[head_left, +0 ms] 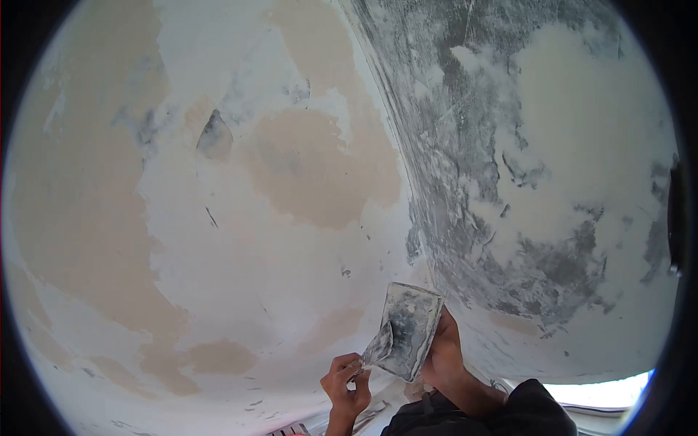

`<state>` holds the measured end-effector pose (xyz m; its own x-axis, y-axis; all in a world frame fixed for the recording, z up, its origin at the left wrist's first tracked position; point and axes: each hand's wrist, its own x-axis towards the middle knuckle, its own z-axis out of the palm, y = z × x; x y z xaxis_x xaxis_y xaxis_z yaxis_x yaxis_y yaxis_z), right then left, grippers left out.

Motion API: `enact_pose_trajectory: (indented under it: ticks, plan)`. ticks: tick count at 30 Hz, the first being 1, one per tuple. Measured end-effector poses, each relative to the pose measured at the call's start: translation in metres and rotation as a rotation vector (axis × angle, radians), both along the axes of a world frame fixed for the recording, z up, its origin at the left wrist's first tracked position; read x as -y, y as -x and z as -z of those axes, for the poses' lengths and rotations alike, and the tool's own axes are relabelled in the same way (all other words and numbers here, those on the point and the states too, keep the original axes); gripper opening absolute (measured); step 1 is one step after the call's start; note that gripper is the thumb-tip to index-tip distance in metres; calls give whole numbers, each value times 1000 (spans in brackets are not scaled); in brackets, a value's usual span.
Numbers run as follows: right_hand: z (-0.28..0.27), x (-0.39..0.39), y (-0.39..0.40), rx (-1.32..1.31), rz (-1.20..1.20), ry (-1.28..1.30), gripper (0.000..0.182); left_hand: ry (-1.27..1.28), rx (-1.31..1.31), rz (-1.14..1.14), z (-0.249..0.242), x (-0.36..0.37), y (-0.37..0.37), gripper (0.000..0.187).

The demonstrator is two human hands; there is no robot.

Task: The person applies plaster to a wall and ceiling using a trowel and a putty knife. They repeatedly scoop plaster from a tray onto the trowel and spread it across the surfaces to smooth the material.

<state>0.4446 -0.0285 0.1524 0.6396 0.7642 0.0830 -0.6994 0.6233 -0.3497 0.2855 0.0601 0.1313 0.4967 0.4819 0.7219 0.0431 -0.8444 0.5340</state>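
Observation:
My left hand (345, 385) is closed around the handle of a putty knife (379, 346), low in the middle of the head view. The knife's whitish-smeared blade lies against the face of a rectangular plate (413, 330), which is grey and coated with pale filler along its edges. Gripping that plate by its right side is my right hand (443, 357), with its fingers partly hidden behind it. Beyond both hands rises a wall (291, 265) with white and beige patches of filler.
A grey surface (451, 182) with white smears meets the wall along a slanting edge on the right. There is a dark gouge (215, 135) at the upper left. Bright light shows at an opening (603, 392) at the lower right. A dark garment (472, 418) is below.

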Motion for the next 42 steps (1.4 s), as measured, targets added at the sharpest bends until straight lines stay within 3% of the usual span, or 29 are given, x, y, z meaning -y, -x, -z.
enact_pose_trajectory:
  ticks: [5, 9, 11, 14, 15, 16, 18, 19, 21, 26, 32, 33, 34, 36, 40, 42]
  plan:
    - [-4, 3, 3, 34, -1, -12, 35, -29, -4, -47, 0, -5, -2, 30]
    - [1, 6, 1, 138, 13, 34, 41, 8, -87, -73, 3, -9, 0, 28]
    - [-3, 14, -1, -105, -140, -109, 52, 80, -103, -88, 10, -8, 3, 27]
    - [-21, 20, -18, -23, -25, -3, 61, 157, -91, -55, 30, -10, 7, 22]
    - [-23, 13, -26, -211, -37, -255, 52, 174, -64, -23, 37, -10, 9, 18]
    - [-29, 4, -33, -209, -23, -257, 52, 172, -66, -9, 41, -6, 9, 18]
    - [-47, -17, -47, 303, 644, 5, 45, 248, -124, -51, 46, 6, 12, 13]
    - [-53, -27, -58, 297, 648, 8, 45, 446, -122, -70, 47, 13, 15, 8]
    - [-64, -47, -76, 591, 1016, 56, 41, 438, -144, -63, 55, 17, 19, 8]
    - [-93, -82, -89, 623, 1096, 180, 35, 535, -138, -86, 60, 24, 23, 10]
    - [-109, -104, -90, 1017, 1407, 401, 28, 638, -105, -109, 72, 28, 27, 11]
    - [-105, -110, -87, 1062, 1470, 335, 26, 637, -107, -104, 71, 29, 27, 11]
    - [-100, -109, -76, 1063, 1477, 339, 26, 633, -98, -105, 71, 30, 26, 11]
    - [-91, -101, -54, 1203, 1225, 184, 23, 628, -88, -100, 71, 32, 25, 11]
    - [-98, -89, -62, 955, 1381, 109, 27, 655, -106, -144, 79, 33, 33, 11]
    - [-112, -92, -76, 844, 1441, 248, 27, 647, -103, -163, 81, 35, 38, 10]
